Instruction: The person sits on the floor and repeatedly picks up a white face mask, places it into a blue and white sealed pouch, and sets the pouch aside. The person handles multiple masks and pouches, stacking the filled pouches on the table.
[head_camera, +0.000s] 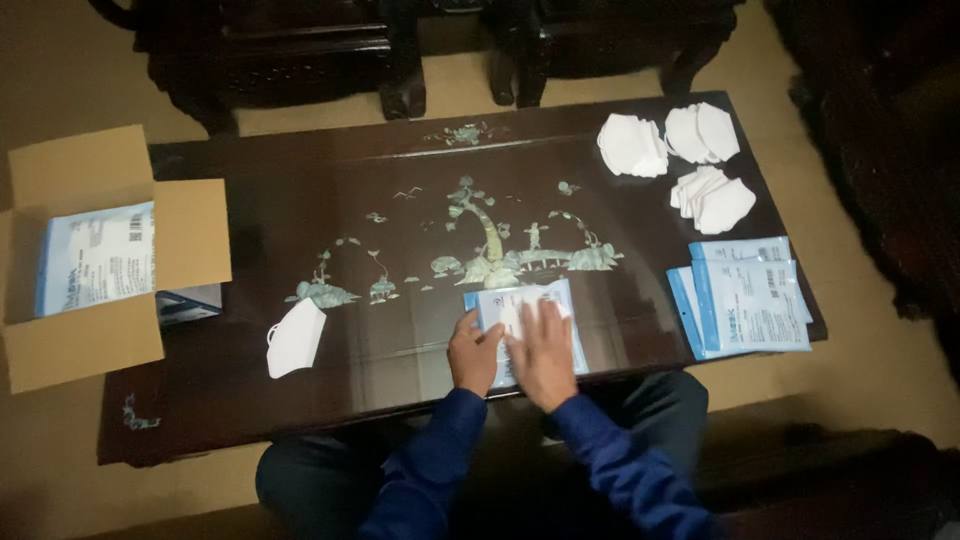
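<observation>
Item in hand: blue-and-white mask pouch (530, 325), lying flat at the near edge of the table, straight in front of me.
Left hand (474, 352): fingers curled at the pouch's left edge, pinching it, as far as I can judge.
Right hand (542, 350): spread flat, palm down on the pouch, pressing and gripping nothing.
Contents: something white shows through the pouch under my fingers; I cannot tell whether it is fully in.
Done, as I judge it: a carton (80, 255) at the table's left end, flaps open, with flat blue-and-white packs inside.
Left, as I judge it: three stacks of loose white masks (632, 146) at the far right, well apart from my hands; a pile of flat pouches (745, 300) just in front of them at the right edge; whether these are filled I cannot tell.
Stray piece: single folded white mask (296, 336) on the left, between the carton and my hands, touching neither.
Surface: low dark lacquered table (330, 210), inlaid with pale trees and figures at its middle.
Room: dim; tan floor; dark carved wooden seats (300, 50) beyond the far edge; my knees under the near edge.
</observation>
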